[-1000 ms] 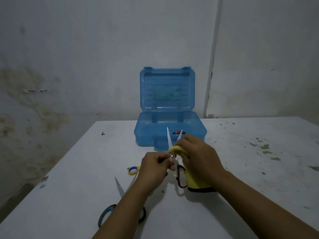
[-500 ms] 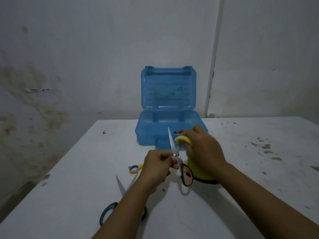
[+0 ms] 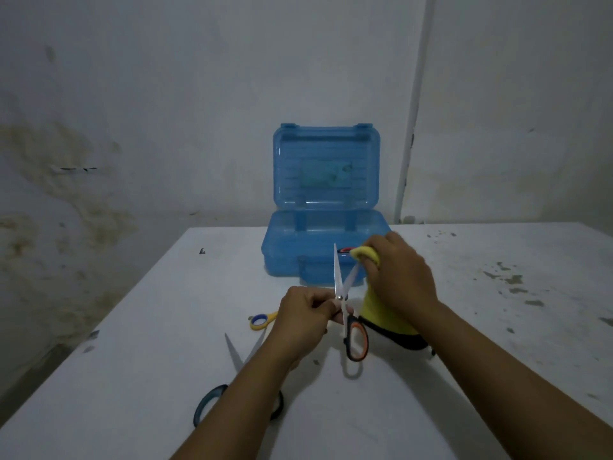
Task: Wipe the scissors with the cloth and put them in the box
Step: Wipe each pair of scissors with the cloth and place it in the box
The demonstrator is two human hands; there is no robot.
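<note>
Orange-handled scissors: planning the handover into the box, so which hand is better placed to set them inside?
Left, probably. The left hand already grips the orange-handled scissors at the pivot, while the right hand is wrapped in the yellow cloth. The open box sits straight ahead.

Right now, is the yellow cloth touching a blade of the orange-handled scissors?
Touching. The head view shows the right hand pinching the yellow cloth over the tip of one open blade of the orange-handled scissors.

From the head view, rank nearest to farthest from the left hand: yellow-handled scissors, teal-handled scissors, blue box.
1. Yellow-handled scissors, on the table just left of the left hand.
2. Teal-handled scissors, nearer the camera, partly under the forearm.
3. Blue box, open, beyond the hands at the table's back.
</note>
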